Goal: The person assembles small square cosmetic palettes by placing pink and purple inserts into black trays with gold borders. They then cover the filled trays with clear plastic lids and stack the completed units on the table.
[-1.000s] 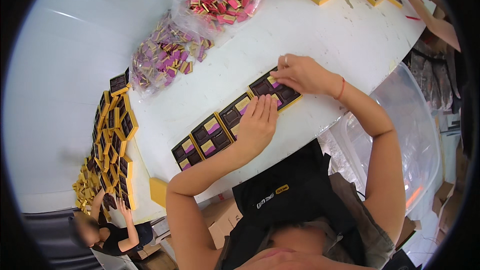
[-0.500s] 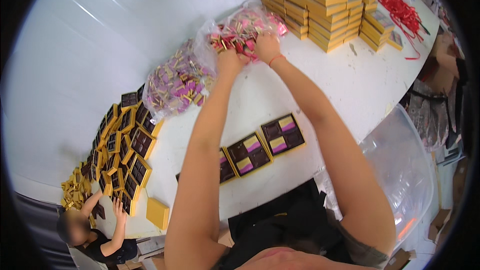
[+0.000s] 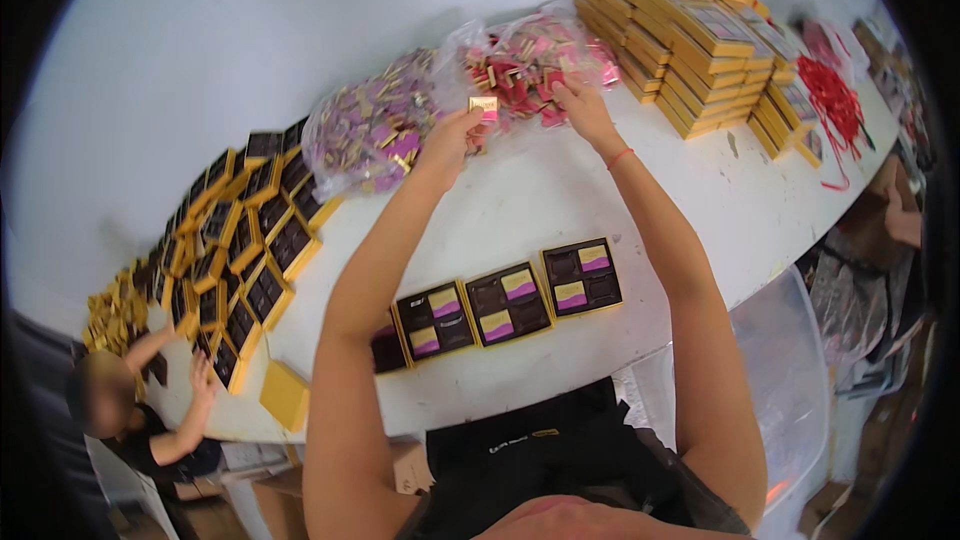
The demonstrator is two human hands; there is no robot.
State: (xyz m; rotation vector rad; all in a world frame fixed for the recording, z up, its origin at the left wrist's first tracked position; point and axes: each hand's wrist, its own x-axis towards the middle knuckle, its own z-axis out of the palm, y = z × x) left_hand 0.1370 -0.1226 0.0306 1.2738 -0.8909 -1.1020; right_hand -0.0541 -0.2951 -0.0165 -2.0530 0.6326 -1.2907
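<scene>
In front of me the white table point(image 3: 520, 202) runs from a heap of open gold boxes point(image 3: 240, 230) with dark trays at its left end to a tall stack of gold boxes point(image 3: 690, 45) by its far right edge; I can't tell what the stack holds. Along the far edge, between them, sit a clear bag of purple-wrapped squares point(image 3: 370, 120) and, just beside it, a clear bag of pink-wrapped squares point(image 3: 520, 50). Nearer me, in a slanting row toward the near edge, lie the right-hand box point(image 3: 582, 277), the middle box point(image 3: 508, 303) and the third box point(image 3: 435, 322): each looks half done, two purple-and-gold squares set diagonally and two compartments bare. My left forearm mostly covers a fourth box point(image 3: 388, 345), so its fill is hidden. My right hand point(image 3: 588, 105) has its fingertips at the pink bag; whether they grip anything I can't tell. My left hand point(image 3: 450, 145) pinches one pink-and-gold square point(image 3: 483, 107), held up before that bag; no pink shows in the three visible trays.
</scene>
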